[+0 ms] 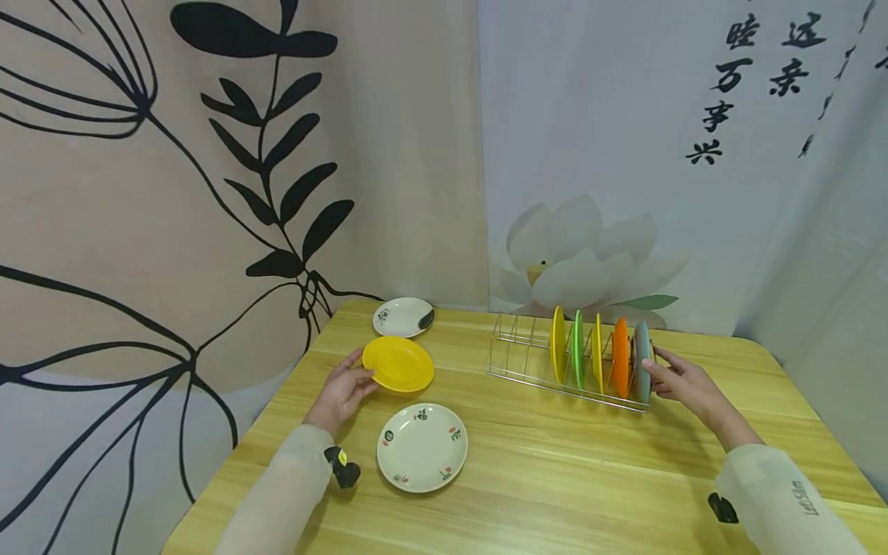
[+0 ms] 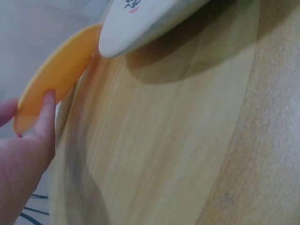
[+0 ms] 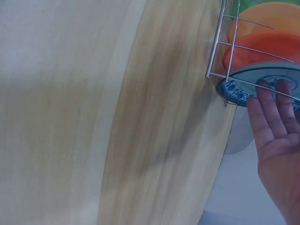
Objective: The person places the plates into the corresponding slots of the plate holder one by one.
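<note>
My left hand pinches the left edge of a round yellow plate, thumb on one face and fingers on the other. In the left wrist view this plate stands tilted above the table. A white plate with small printed motifs lies nearer me, and a white plate with a dark leaf print lies behind. My right hand grips a grey-blue plate at the right end of the wire rack. In the right wrist view its fingers lie along the plate's blue-patterned outer face.
Left of the grey-blue plate, a yellow plate, a green plate, another yellow plate and an orange plate stand upright in the rack. The wooden table meets a printed curtain at the back.
</note>
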Motion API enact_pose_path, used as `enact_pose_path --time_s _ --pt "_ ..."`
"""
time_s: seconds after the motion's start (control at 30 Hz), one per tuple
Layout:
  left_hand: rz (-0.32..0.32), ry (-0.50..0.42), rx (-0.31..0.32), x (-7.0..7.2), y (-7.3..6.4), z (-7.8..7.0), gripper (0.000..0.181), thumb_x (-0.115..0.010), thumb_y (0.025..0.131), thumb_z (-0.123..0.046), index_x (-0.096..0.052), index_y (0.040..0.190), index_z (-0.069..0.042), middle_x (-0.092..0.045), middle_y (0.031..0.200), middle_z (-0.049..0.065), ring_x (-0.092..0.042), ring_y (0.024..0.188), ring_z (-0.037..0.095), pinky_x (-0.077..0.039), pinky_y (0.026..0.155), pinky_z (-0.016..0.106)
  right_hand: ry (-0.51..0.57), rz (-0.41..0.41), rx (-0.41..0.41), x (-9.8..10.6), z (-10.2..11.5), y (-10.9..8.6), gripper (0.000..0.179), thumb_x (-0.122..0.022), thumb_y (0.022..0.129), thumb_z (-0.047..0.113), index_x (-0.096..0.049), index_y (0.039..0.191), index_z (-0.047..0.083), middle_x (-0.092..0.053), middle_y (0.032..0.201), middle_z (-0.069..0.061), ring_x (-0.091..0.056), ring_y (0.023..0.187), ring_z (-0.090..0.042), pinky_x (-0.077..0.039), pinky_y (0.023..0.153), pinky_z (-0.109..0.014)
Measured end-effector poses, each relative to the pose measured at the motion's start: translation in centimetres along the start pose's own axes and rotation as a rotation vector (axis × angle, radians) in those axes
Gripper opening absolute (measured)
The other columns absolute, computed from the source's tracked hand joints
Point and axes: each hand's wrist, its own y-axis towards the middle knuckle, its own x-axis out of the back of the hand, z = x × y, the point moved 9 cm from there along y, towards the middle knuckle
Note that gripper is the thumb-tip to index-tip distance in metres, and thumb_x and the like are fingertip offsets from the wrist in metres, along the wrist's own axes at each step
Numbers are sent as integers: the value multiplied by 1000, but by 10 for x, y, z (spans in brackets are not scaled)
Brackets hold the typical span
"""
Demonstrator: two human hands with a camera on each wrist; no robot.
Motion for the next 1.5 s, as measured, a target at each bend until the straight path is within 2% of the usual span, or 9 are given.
enact_pose_path --time_s 0.17,0.4,0.67,0.83,0.93,1.03,1.17,1.33,1.5 --pt "-16 -10 -2 0 2 0 76 -48 94 14 -19 159 -12 -32 152 24 -59 108 22 -55 90 31 -1 -4 -4 0 -1 1 81 -42 103 52 -11 157 -1 -55 124 -30 -63 105 -36 -56 88 -42" --pt "-31 39 -8 -2 3 2 78 -50 93 13 -16 159 -8 -40 144 24 -61 87 13 -55 86 27 4 -6 -5 0 -3 1 82 -42 103 52 -11 157 -1 -53 126 -32 -63 105 -37 -56 87 -41" --pt "-36 -2 -7 -11 4 -2 76 -48 91 14 -21 158 -9 -43 138 19 -58 98 17 -53 93 30 8 -4 -1 -1 -5 1 81 -42 103 51 -10 157 -1 -53 126 -31 -62 106 -38 -56 88 -43" --pt "-16 -26 -20 -24 1 -11 76 -49 93 11 -19 159 -12 -43 137 18 -54 107 21 -49 100 33 9 -2 2 -1 -5 1 81 -42 104 51 -10 157 -1 -54 124 -30 -61 107 -39 -55 88 -43" --pt "4 -53 -40 -34 2 -15 75 -49 94 10 -21 159 -14 -46 134 16 -54 105 20 -50 97 31 9 -2 -1 -1 -4 0 81 -42 103 51 -10 157 -1 -54 124 -30 -61 108 -40 -55 89 -43" --pt "23 -86 -64 -46 4 -20 71 -49 94 9 -26 157 -14 -50 126 14 -56 94 17 -53 90 28 8 -2 -5 -1 -4 0 82 -42 103 51 -10 157 -1 -54 125 -30 -60 108 -40 -55 89 -45" --pt "53 -110 -95 -68 5 -29 68 -49 94 9 -32 155 -15 -51 125 12 -56 89 16 -51 87 29 6 -4 -2 0 -3 -1 82 -42 103 52 -10 157 -1 -53 125 -31 -61 107 -40 -55 90 -46" --pt "73 -128 -118 -97 5 -38 67 -50 93 9 -34 154 -13 -52 127 13 -58 92 16 -51 88 31 3 -10 -6 1 -3 -1 83 -42 102 54 -11 158 1 -54 124 -30 -61 107 -39 -55 90 -44" --pt "113 -146 -133 -126 8 -44 67 -51 92 10 -35 153 -12 -54 123 13 -57 86 16 -49 90 33 -2 -9 2 0 -1 -1 82 -41 103 54 -10 158 0 -50 130 -36 -61 108 -40 -55 90 -45"
